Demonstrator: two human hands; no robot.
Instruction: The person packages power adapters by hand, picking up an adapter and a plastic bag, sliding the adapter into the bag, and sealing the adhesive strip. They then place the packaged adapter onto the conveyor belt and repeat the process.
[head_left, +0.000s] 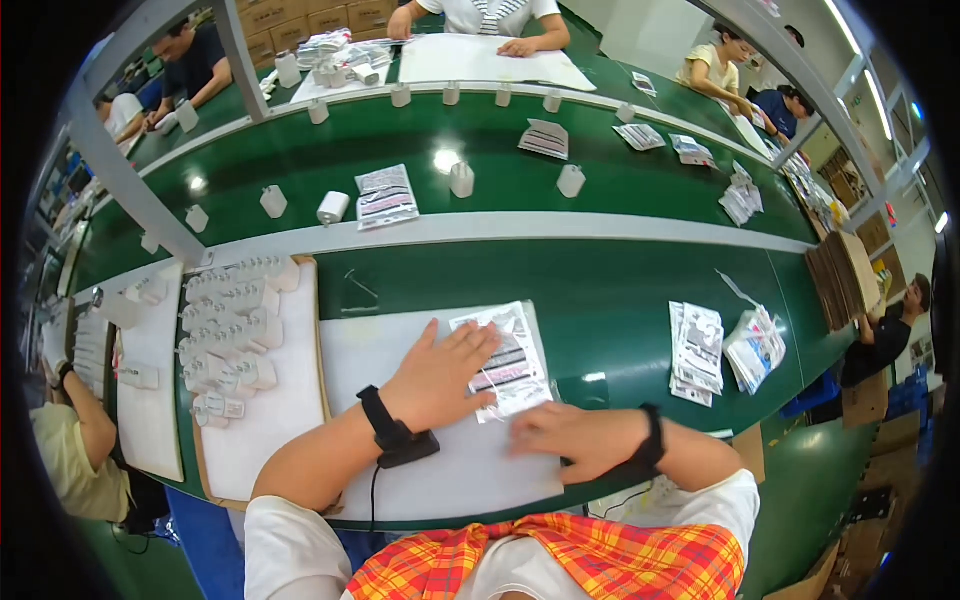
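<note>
A printed white plastic packet (517, 372) lies on the pale work sheet (430, 485) in front of me. My left hand (440, 370) rests flat on the packet's left side, its fingers stretched out and covering part of the print. Close to the packet's lower right corner is my right hand (575, 437), palm down over the sheet. Its fingertips are smeared by motion, so whether they pinch anything is hidden. Both wrists wear black bands, and a small black box with a cable sits under the left wrist.
Rows of white charger-like blocks (235, 320) stand on a board at the left. Two piles hold printed packets (697, 350) and clear-bagged items (755, 345) at the right. Beyond a metal rail (500, 226), a green belt (420, 135) carries blocks and packets. Other people work around it.
</note>
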